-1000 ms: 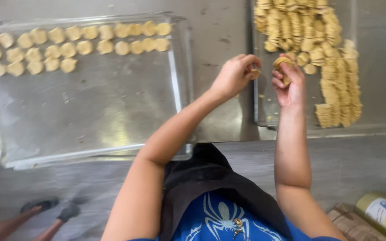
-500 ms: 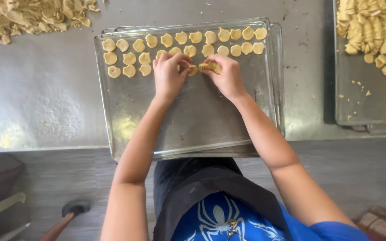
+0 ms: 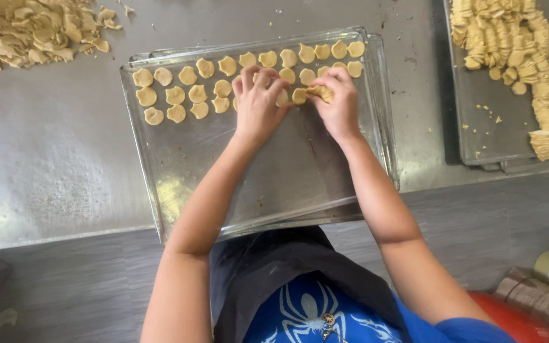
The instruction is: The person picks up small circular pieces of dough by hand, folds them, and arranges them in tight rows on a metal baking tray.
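A shiny metal baking tray (image 3: pixel 274 178) lies on the steel table in front of me. Rows of small round dough discs (image 3: pixel 189 95) line its far part. My left hand (image 3: pixel 258 101) rests palm down on the tray, fingertips pressing on discs in the second row. My right hand (image 3: pixel 338 98) is just beside it, fingers closed on a small stack of dough discs (image 3: pixel 319 93) at the end of that row. The two hands almost touch.
A second tray (image 3: pixel 497 136) at the right holds stacked rows of cut dough discs (image 3: pixel 528 57). A heap of dough scraps (image 3: pixel 27 32) lies at the far left on the steel table (image 3: pixel 52 165). Cylinders and a red thing sit at the lower right.
My hands came from the right tray with dough discs over to the tray in front. Since half a second ago they have shifted slightly along the second row.
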